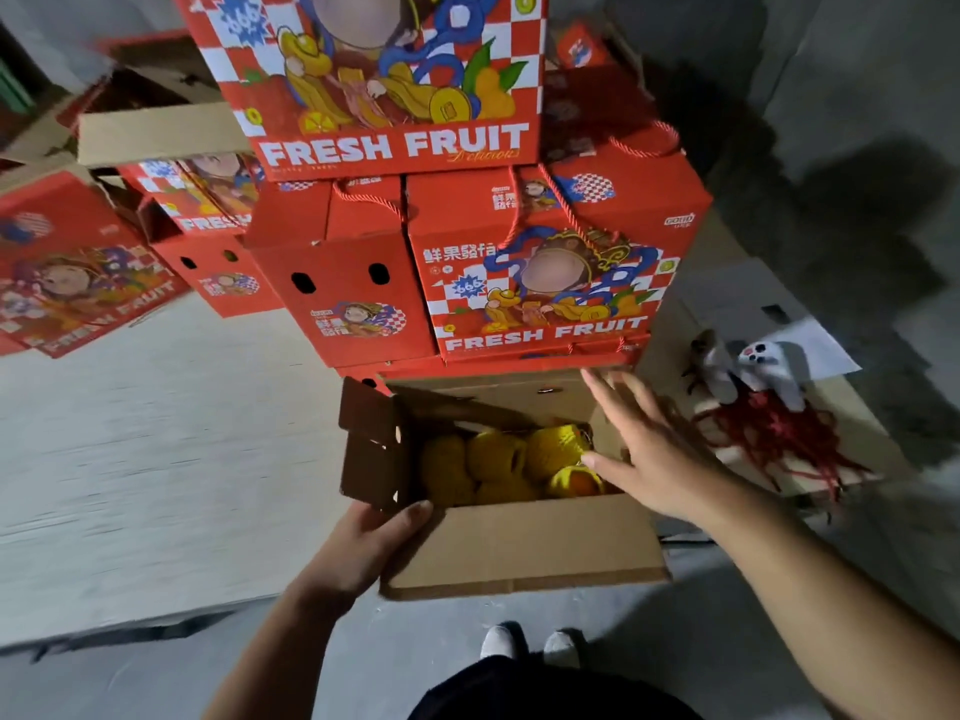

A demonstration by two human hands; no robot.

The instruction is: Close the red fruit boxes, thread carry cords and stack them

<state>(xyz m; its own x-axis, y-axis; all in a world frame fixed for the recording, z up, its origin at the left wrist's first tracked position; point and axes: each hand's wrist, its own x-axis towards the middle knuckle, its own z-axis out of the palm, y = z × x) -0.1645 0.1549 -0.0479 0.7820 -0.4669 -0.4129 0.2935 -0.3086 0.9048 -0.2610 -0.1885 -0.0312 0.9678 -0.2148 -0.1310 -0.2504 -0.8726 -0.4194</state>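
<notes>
Fruit (511,462) is sitting in the open box (524,543) that the left hand (363,543) is gripping while the right hand (644,449) is hovering spread above (closing, cord, stacking all remaining).

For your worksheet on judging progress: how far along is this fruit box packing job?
Done: several closed boxes with red cords threaded sit stacked behind. In hand: the open box of netted fruit has its flaps up; the left hand grips its near-left corner, and the right hand reaches open above it. Left: closing it, threading a cord from the loose bundle, and stacking it.
</notes>
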